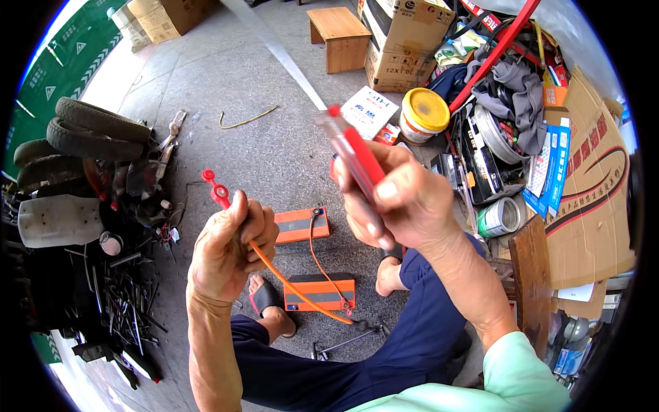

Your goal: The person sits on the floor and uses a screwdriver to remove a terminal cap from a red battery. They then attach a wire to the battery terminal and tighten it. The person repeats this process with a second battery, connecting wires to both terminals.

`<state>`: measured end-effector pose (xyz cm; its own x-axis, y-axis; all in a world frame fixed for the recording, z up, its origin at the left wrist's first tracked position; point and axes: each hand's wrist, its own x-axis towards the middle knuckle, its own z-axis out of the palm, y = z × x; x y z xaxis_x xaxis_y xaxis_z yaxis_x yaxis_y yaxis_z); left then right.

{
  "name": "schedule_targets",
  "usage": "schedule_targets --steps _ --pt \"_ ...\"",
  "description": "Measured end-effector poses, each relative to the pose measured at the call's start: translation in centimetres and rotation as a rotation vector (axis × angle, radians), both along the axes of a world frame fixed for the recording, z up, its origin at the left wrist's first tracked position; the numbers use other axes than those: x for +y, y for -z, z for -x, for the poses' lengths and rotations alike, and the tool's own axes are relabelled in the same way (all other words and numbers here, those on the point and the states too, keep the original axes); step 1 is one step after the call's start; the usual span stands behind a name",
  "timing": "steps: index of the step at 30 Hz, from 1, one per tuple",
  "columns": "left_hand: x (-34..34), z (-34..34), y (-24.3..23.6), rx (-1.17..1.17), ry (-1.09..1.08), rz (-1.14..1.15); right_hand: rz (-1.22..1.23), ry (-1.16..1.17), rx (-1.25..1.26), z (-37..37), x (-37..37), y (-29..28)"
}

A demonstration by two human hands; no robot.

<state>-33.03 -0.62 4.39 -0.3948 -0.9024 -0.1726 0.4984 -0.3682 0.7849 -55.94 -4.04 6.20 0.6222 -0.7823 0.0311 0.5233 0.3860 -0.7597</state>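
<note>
My left hand (230,250) is closed around an orange cable (288,285) whose red terminal cap (216,189) sticks up above my fingers. The cable runs down to the nearer of two orange-and-grey battery boxes (320,292) on the concrete floor between my feet. The farther battery box (301,224) lies just behind it, with a thin orange wire linking them. My right hand (398,199) grips a red-handled tool with a clear tip (350,147), held raised and pointing up-left, a short way right of the cap.
Old tyres (82,137) and a heap of black metal parts (117,288) crowd the left. Cardboard boxes (405,41), a wooden stool (340,38), a yellow-lidded tub (423,113), tape rolls and clutter fill the right. A metal tool (347,340) lies by my legs.
</note>
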Motion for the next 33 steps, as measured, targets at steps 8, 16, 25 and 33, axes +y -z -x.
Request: schedule_targets --steps 8,16,25,33 --pt "0.9 0.9 0.0 -0.219 0.104 0.132 0.104 0.219 0.401 -1.1 0.5 0.6" --pt "1.8 2.3 1.0 -0.144 0.316 -0.033 0.252 0.083 0.547 -3.8 1.4 1.7" --pt "1.2 3.1 1.3 0.068 0.064 -0.183 0.185 0.295 0.636 -3.0 1.0 0.7" --pt "0.5 1.8 1.8 -0.090 -0.187 -0.121 0.432 0.422 0.807 -2.5 0.5 1.6"
